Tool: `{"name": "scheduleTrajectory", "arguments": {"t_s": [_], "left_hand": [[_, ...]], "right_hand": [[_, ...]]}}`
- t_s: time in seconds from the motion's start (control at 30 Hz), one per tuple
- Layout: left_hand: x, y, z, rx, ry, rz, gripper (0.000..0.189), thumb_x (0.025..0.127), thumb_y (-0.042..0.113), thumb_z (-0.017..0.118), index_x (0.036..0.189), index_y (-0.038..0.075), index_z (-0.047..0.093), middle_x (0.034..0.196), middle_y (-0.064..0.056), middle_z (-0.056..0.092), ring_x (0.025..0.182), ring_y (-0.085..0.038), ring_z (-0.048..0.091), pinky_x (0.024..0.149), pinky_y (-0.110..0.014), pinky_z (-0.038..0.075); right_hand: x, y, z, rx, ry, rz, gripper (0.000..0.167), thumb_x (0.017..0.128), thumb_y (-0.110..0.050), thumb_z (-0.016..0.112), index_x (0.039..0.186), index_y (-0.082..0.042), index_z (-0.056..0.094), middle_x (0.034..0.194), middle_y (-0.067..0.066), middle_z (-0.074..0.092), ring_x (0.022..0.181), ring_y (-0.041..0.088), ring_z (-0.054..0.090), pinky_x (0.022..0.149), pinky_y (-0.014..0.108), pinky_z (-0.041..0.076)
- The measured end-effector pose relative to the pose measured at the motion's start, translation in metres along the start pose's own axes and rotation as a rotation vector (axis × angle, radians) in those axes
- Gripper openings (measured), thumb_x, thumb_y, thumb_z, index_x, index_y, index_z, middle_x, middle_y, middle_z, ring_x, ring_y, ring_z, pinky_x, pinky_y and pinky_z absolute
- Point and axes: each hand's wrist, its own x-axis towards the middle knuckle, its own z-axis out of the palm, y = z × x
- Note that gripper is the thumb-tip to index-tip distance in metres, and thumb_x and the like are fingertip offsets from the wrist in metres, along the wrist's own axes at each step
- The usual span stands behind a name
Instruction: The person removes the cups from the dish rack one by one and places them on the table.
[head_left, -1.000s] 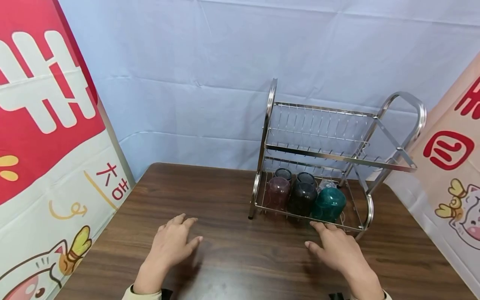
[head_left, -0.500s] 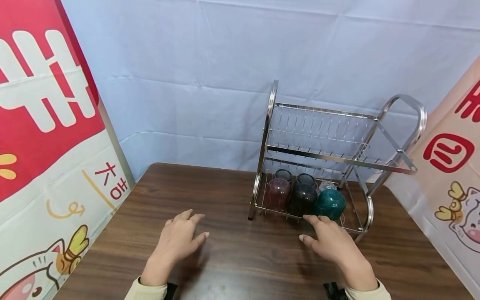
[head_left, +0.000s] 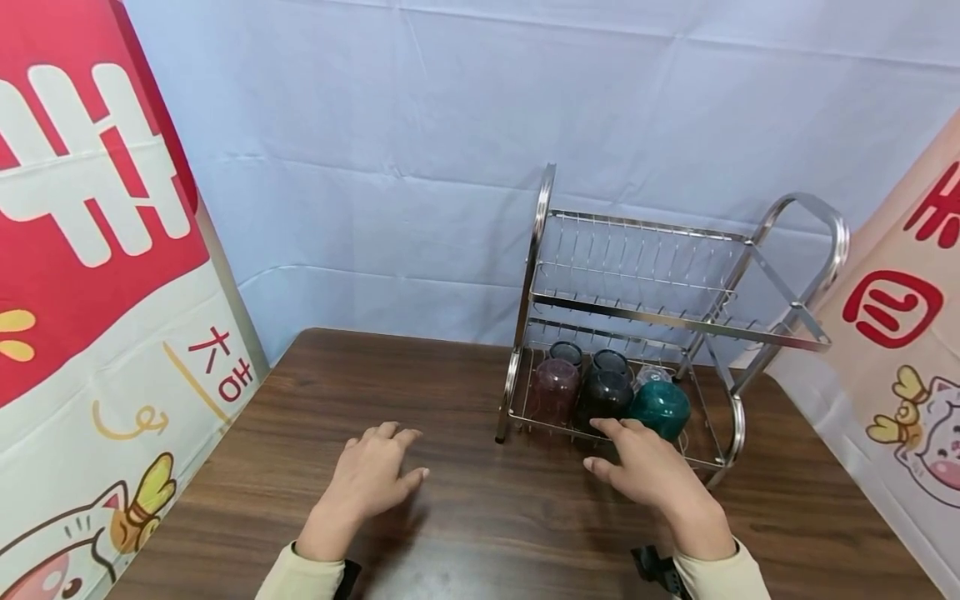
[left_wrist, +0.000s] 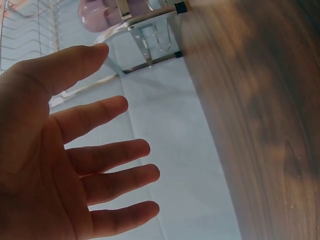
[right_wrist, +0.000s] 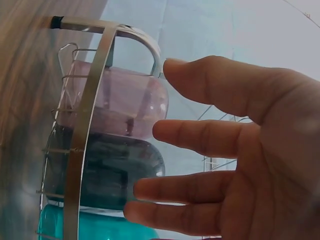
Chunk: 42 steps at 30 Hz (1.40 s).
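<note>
My left hand (head_left: 367,475) hovers above the left part of the table, fingers spread, holding nothing; the left wrist view shows its bare palm. In front of the rack my right hand (head_left: 645,467) is held out with spread fingers, also holding nothing. Upside-down glasses fill the lower shelf of a two-tier metal dish rack (head_left: 675,321). Its front row has a pink glass (head_left: 557,390), a dark grey glass (head_left: 604,392) and a teal glass (head_left: 662,408). The right fingertips are nearest the dark grey and teal glasses; in the head view they overlap the shelf's front edge.
Behind the front row stand two dark glasses (head_left: 566,353) and a clear glass (head_left: 651,375), partly hidden. The rack's upper tier has upright wire dividers. A wooden table (head_left: 450,517) bears the rack. Pale cloth (head_left: 375,167) hangs behind, with printed banners at both sides.
Both hands have drifted inward and slightly forward, the left to the right and the right to the left. Rack and glasses stay in place.
</note>
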Motion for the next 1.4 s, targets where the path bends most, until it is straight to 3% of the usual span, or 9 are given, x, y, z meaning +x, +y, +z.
{"name": "scheduleTrajectory", "arguments": {"t_s": [0.47, 0.97, 1.4], "left_hand": [[0.014, 0.007, -0.001, 0.023, -0.017, 0.035, 0.049, 0.079, 0.04, 0.071, 0.119, 0.013, 0.062, 0.115, -0.014, 0.056, 0.101, -0.034, 0.055, 0.078, -0.051, 0.043], [0.036, 0.017, -0.002, 0.014, 0.007, 0.082, 0.048, 0.08, 0.042, 0.069, 0.12, 0.016, 0.062, 0.117, -0.013, 0.056, 0.103, -0.031, 0.054, 0.077, -0.046, 0.043], [0.052, 0.024, -0.001, -0.002, -0.036, 0.099, 0.048, 0.081, 0.041, 0.069, 0.121, 0.016, 0.062, 0.119, -0.012, 0.055, 0.102, -0.03, 0.054, 0.076, -0.045, 0.042]], "right_hand": [[0.013, -0.011, -0.01, 0.019, 0.005, -0.072, 0.055, 0.086, -0.032, 0.067, 0.132, -0.005, 0.051, 0.127, 0.026, 0.047, 0.114, 0.042, 0.047, 0.083, 0.054, 0.042], [0.032, -0.024, -0.024, -0.025, 0.039, -0.125, 0.054, 0.084, -0.026, 0.069, 0.13, -0.003, 0.053, 0.124, 0.027, 0.048, 0.111, 0.041, 0.049, 0.082, 0.053, 0.042], [0.05, -0.026, -0.025, -0.057, 0.071, -0.174, 0.055, 0.079, -0.023, 0.074, 0.127, -0.004, 0.056, 0.126, 0.029, 0.046, 0.114, 0.044, 0.045, 0.084, 0.055, 0.042]]}}
